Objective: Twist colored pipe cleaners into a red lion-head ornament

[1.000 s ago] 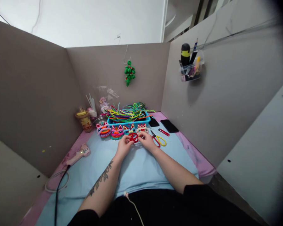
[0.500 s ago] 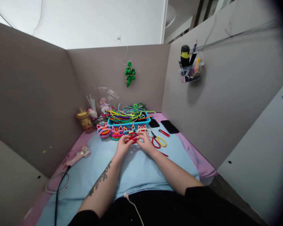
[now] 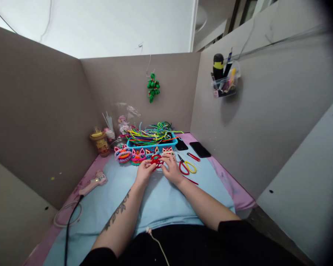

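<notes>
My left hand [image 3: 145,170] pinches the left side of a red piece of bent pipe cleaner [image 3: 157,161], twisted into an open shape with loops. At its right edge are the curled fingers and thumb of my right hand [image 3: 170,169], gripping it. The piece is held just above the light blue cloth. Behind my hands stand several colourful animal heads made of pipe cleaner [image 3: 138,157], partly covered by my fingers. A loose red pipe cleaner [image 3: 191,180] lies under my right wrist.
Scissors [image 3: 187,167], a red cutter [image 3: 193,156] and a black phone [image 3: 199,149] lie to the right. A blue basket [image 3: 152,146] of pipe cleaners stands behind. On the left are a pink glue gun [image 3: 94,182] with its cord and a cup [image 3: 100,142]. Partition walls surround the table.
The red piece has turned and more of its looped outline shows. My right fingers have shifted slightly along its right edge; the left hand stays nearly in place.
</notes>
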### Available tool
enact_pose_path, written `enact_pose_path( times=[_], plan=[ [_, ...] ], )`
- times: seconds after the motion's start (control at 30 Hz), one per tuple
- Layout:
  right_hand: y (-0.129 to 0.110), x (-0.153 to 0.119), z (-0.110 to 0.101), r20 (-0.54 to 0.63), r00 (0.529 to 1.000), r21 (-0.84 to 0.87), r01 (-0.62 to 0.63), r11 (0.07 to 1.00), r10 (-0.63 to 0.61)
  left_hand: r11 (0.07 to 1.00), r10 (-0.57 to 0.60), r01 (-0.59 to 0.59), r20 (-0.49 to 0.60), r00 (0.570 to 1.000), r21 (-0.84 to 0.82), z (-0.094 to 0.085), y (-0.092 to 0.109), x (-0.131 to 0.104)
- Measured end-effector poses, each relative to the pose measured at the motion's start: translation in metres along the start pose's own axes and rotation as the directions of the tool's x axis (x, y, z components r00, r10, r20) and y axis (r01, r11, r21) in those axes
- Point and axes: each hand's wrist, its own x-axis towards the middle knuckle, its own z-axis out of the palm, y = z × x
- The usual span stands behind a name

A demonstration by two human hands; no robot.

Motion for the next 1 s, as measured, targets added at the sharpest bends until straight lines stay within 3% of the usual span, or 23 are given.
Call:
enact_pose_path(
  times=[0.17, 0.47, 0.7, 1.0],
  plan=[
    [-0.0086, -0.0013, -0.0006, -0.004, 0.991, -0.101, 0.132, 0.986, -0.133, 1.000, -0.008, 0.008, 0.030, 1.000, -0.014, -0.0014, -0.0050, 0.0022],
    [-0.0064, -0.0033, 0.0014, -0.063, 0.981, -0.174, 0.170, 0.970, -0.183, 0.997, -0.048, 0.048, 0.007, 0.999, -0.060, 0.0020, -0.0008, -0.0023],
    [-0.0067, -0.0001, 0.0000, -0.067, 0.994, -0.117, 0.081, 0.990, -0.089, 0.990, -0.072, 0.077, 0.043, 0.996, -0.118, 0.0018, 0.0009, -0.0031],
    [-0.0047, 0.0034, 0.0015, -0.044, 0.992, 0.104, -0.110, 0.989, 0.115, 1.000, -0.005, 0.004, 0.055, 0.998, 0.014, -0.0001, -0.0044, -0.0022]
  ],
)
